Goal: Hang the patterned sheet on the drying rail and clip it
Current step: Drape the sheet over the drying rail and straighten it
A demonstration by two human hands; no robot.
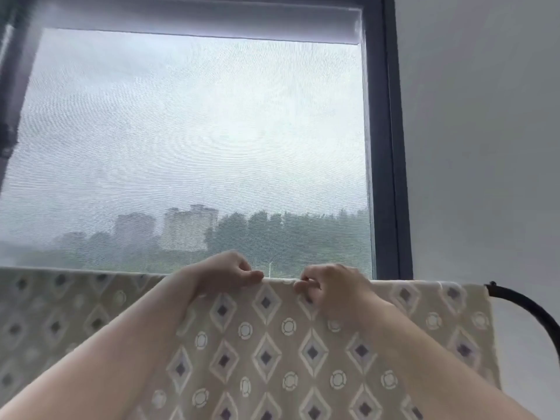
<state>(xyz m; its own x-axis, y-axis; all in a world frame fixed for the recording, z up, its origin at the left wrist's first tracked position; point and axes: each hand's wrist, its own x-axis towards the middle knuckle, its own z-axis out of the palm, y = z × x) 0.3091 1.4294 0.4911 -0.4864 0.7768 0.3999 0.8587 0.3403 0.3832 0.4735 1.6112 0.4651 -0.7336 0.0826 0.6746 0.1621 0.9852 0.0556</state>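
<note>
Window behind patterned sheet, curved black bar at right.

A large window fills most of the view, covered by a fine mesh screen. Its dark grey frame runs down the right side, against a plain pale wall. A rolled blind spans the top. Outside, under flat overcast light, stand hazy buildings and trees.
</note>
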